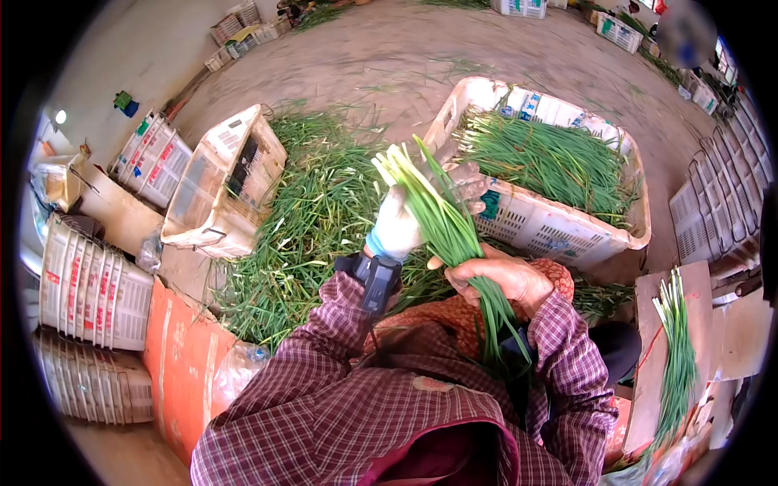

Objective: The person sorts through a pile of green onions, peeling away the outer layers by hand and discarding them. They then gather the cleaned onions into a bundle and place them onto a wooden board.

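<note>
A bunch of green chives (442,215) with pale stem ends slants across in front of me, its leaf tips hanging over my lap. My right hand (506,279) is closed round the lower, leafy part of it. Up by the pale ends is my left hand (397,223), in a whitish glove with dirty grey fingers. The bunch crosses its palm, and the gloved fingers stretch out beyond the stems on the far side, apart rather than wrapped round them. A dark device is strapped to my left wrist. The bunch partly hides the left palm.
Loose chive leaves (316,219) cover the floor ahead. A white crate (535,219) full of chives stands front right, another crate (219,178) front left. Stacked crates (97,283) stand at left. More chives (677,356) lie on a board (640,324) at right.
</note>
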Tool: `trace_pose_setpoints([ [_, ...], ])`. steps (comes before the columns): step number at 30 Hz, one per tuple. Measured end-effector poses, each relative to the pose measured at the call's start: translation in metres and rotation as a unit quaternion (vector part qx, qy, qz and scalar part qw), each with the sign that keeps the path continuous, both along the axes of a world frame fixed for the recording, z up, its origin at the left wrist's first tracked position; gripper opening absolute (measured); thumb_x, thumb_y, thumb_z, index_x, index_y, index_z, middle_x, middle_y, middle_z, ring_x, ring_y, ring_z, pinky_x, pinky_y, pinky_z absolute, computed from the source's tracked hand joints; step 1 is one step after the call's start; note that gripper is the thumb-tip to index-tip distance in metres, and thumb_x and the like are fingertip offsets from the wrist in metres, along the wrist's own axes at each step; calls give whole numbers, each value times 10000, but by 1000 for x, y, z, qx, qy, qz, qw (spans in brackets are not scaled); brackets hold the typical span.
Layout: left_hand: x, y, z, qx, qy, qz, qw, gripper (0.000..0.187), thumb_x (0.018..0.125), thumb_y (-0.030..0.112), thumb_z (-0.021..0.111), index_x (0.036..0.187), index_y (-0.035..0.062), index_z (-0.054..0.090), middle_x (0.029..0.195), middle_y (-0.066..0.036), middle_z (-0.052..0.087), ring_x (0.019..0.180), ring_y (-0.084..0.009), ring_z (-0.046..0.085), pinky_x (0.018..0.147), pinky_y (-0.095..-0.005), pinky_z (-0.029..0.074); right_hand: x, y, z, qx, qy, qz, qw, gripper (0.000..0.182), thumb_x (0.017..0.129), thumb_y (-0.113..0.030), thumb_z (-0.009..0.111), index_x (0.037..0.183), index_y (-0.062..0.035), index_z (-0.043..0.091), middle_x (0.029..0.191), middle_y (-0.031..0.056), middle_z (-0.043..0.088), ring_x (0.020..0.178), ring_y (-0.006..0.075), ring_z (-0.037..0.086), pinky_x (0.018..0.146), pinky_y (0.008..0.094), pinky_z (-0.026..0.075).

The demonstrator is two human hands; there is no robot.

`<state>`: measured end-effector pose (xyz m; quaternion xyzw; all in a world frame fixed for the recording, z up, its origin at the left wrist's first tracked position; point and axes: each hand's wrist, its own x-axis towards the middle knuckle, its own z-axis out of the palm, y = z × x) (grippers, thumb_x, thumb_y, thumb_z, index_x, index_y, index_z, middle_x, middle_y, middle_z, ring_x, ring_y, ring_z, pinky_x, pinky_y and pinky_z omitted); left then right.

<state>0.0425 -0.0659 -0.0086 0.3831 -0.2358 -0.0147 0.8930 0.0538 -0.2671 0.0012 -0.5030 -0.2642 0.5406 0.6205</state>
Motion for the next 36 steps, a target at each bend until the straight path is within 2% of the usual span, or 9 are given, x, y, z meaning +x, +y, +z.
trace_pose_setpoints([
  [5, 3, 7, -8, -95, 51, 24, 994, 976, 811, 703, 499, 1469, 40, 214, 1458, -216, 335, 1300, -377, 390, 1067, -519, 333, 1, -3, -10, 54, 40, 25, 997, 447, 904, -220, 551, 1310, -38, 516, 738, -10, 491, 631, 82, 476, 574, 214, 405],
  [9, -5, 10, -2, 54, 44, 70, 995, 575, 967, 450, 436, 1361, 38, 369, 1323, -178, 483, 1156, -339, 518, 990, -495, 423, -4, -5, -15, 49, 86, 16, 995, 458, 924, -266, 551, 1325, -50, 503, 761, -7, 484, 641, 87, 479, 579, 219, 414],
  [12, -3, -11, 20, -73, 123, 47, 989, 390, 946, 279, 509, 1249, 39, 465, 1040, -143, 600, 937, -297, 609, 876, -461, 489, -6, -9, -24, 54, 150, -36, 986, 585, 936, -374, 567, 1405, -63, 407, 1210, 66, 565, 904, 106, 554, 748, 254, 494],
  [15, 8, -3, 33, -51, 88, 25, 994, 318, 906, 225, 566, 1166, 52, 504, 947, -100, 583, 941, -290, 589, 876, -493, 479, -6, -26, -10, -27, 43, -113, 992, 633, 924, -340, 599, 1433, -53, 356, 1365, 83, 492, 1109, 135, 521, 918, 281, 457],
  [17, 9, 12, 61, 57, 64, 92, 992, 228, 880, 200, 603, 1071, 86, 551, 938, -87, 594, 894, -273, 596, 846, -482, 491, 0, -30, -3, 15, -72, -110, 991, 637, 911, -313, 624, 1421, -29, 367, 1358, 90, 496, 1193, 161, 482, 1009, 292, 390],
  [21, 29, 47, 119, -28, 35, 138, 989, 143, 875, 174, 627, 993, 99, 596, 901, -75, 598, 885, -252, 595, 886, -470, 485, 15, -58, -8, -53, -339, -131, 930, 578, 911, -315, 603, 1357, 11, 433, 1279, 129, 560, 1171, 210, 515, 1015, 330, 388],
  [26, 62, 109, 164, -7, -26, 226, 974, 83, 892, 140, 618, 929, 72, 588, 872, -76, 591, 877, -241, 589, 964, -519, 445, 49, -98, -13, -285, -594, -270, 702, 435, 868, -320, 623, 1176, -23, 549, 1091, 234, 624, 1017, 394, 601, 899, 417, 460],
  [33, 67, 95, 199, 96, -101, 242, 960, 222, 887, 185, 646, 1044, 48, 567, 891, -63, 565, 854, -226, 598, 875, -421, 509, 34, -30, 82, 39, -612, -430, 662, 88, 883, -31, 602, 958, -3, 639, 914, 107, 680, 783, 158, 653, 699, 282, 530],
  [36, 68, 79, 200, 100, -90, 148, 980, 268, 906, 143, 611, 1144, 39, 548, 906, -61, 556, 859, -219, 582, 958, -458, 466, 31, 13, 91, 134, -612, -436, 646, 86, 869, -39, 624, 951, -28, 645, 885, 89, 670, 774, 183, 656, 695, 293, 541],
])
